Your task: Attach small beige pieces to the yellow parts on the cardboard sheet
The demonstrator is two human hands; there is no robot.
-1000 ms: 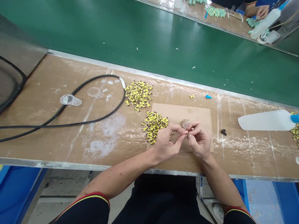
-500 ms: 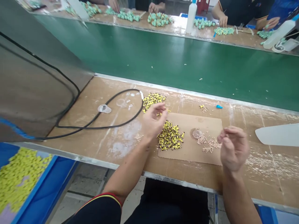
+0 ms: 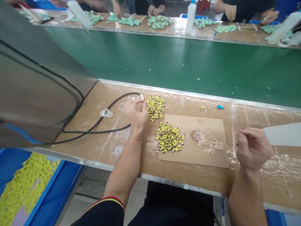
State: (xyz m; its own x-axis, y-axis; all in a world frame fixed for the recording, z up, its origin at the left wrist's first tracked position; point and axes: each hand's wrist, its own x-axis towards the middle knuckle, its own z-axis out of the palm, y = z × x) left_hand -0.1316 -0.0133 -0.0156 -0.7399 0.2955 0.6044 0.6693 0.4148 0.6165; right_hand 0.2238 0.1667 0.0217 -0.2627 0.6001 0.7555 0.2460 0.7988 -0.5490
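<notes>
My left hand (image 3: 136, 114) is at the left edge of the far pile of small yellow-and-dark pieces (image 3: 155, 107). Its fingers are bent, with a gap between thumb and forefinger, and I see nothing in it. Closer to me, a second pile of the same pieces (image 3: 169, 138) lies partly on a cardboard sheet (image 3: 188, 155). Tiny pale pink pieces (image 3: 213, 146) are scattered on the sheet beside a small clear round dish (image 3: 197, 135). Right of the sheet, my right hand (image 3: 254, 149) is raised, thumb and forefinger pinched together. What they hold, if anything, is too small to make out.
A black cable (image 3: 94, 131) loops across the table beside a metal box (image 3: 47, 78). A clear cup (image 3: 106, 113) and a blue cap (image 3: 220, 107) lie on the table. A green belt (image 3: 164, 59) runs behind; co-workers' hands (image 3: 156, 10) work beyond it. A blue bin (image 3: 54, 188) holds yellow pieces.
My left hand has moved left, from above the gap between the two piles to the far pile's left side. My right hand has moved right, away from the cardboard, and its fingers have closed more.
</notes>
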